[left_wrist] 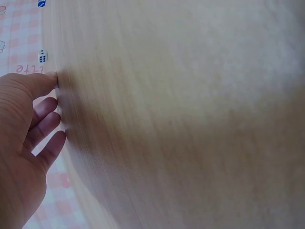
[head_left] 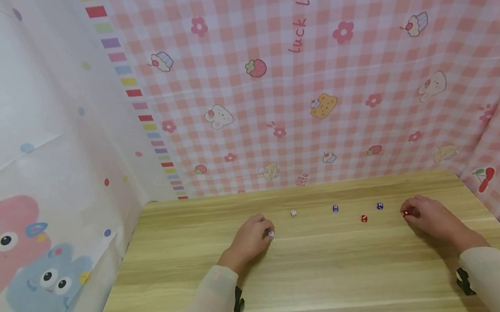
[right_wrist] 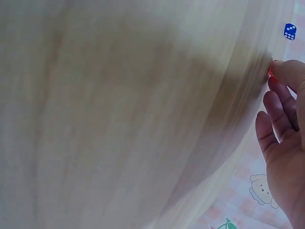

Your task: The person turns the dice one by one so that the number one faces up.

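Observation:
My left hand (head_left: 251,238) pinches a white die (head_left: 271,233) between thumb and index finger, down at the tabletop; in the left wrist view the thumb hides this die. On the right, my right hand (head_left: 431,217) holds a red die (head_left: 405,213) at its fingertips, and its red edge (right_wrist: 271,70) shows in the right wrist view. Between the hands lie a second white die (head_left: 293,213), a blue die (head_left: 335,208), a second red die (head_left: 364,219) and another blue die (head_left: 380,206). The second white die is nearest my left hand.
The dice stand on a wood-grain table (head_left: 322,282), towards its far edge. Behind it hangs a pink checked cloth (head_left: 243,99) with cartoon prints. A white patterned cloth (head_left: 59,164) borders the left side. Dark straps sit at both sleeve cuffs.

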`<state>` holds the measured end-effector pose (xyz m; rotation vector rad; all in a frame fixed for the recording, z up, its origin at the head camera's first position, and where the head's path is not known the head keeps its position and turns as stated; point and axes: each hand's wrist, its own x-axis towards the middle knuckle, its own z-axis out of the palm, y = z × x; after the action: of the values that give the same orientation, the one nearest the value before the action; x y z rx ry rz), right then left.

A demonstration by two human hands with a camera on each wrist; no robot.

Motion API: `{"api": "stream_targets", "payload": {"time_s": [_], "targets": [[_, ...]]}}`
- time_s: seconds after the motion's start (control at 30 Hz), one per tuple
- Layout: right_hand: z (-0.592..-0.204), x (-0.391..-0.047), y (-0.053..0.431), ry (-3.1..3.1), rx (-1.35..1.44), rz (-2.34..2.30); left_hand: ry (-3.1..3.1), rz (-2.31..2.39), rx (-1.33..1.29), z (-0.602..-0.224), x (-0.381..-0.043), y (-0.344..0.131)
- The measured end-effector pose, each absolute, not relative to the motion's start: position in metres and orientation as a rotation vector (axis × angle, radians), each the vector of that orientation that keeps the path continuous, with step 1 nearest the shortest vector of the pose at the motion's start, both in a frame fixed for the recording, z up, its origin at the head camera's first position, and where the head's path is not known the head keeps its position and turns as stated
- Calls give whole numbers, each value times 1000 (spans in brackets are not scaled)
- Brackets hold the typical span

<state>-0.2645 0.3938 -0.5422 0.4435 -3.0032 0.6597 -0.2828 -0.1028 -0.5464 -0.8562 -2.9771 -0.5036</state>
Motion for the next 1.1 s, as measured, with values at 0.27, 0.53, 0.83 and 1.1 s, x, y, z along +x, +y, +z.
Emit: {"api": "stream_targets", "payload": {"time_s": [0.27, 0.53, 0.83, 1.1], "targets": [[-537, -262, 386, -2989, 436, 693, -2992, -506, -841, -544, -282, -102], [-531, -258, 368, -2941, 477, 716, -2975, -489, -863, -547, -283, -102], [-525, -255, 345, -2866, 558, 698, -2972, -500, -857, -546, -283, -102], [-520, -252, 318, -2857, 607, 737, -2985, -515, -841, -544, -281, -101]]}}
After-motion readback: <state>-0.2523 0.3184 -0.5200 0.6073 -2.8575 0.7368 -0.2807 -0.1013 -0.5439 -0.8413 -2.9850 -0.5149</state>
